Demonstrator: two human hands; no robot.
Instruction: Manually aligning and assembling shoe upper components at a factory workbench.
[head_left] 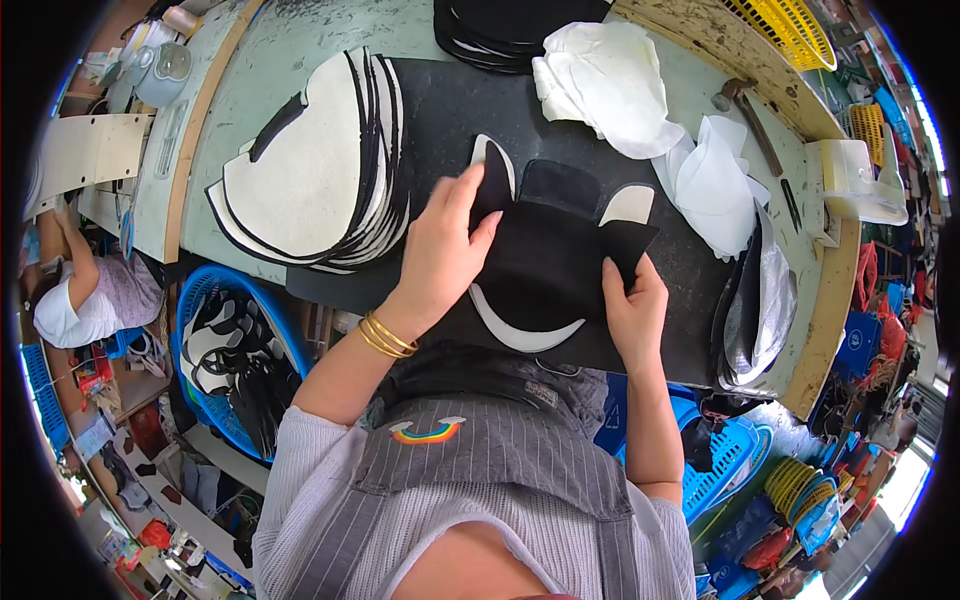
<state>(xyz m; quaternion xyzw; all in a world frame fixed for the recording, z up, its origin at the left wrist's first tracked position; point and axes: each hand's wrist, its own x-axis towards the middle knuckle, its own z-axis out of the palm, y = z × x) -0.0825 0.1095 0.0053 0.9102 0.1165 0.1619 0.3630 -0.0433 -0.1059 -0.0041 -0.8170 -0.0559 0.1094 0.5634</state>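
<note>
A black flat cut piece, soft-looking like leather or fabric, lies on the black mat in front of me. White backing shows at its two upper flaps and as a curved band along its lower edge. My left hand has its bent fingers on the left flap, thumb lying lower on the black surface. With thumb and fingers, my right hand pinches the turned-over right flap. Left of the piece stands a fanned stack of white pieces with black edges.
White thin sheets lie at the back, beside a black stack. A hammer rests near the wooden rim. A blue basket of cut pieces stands at lower left. Another person sits at far left.
</note>
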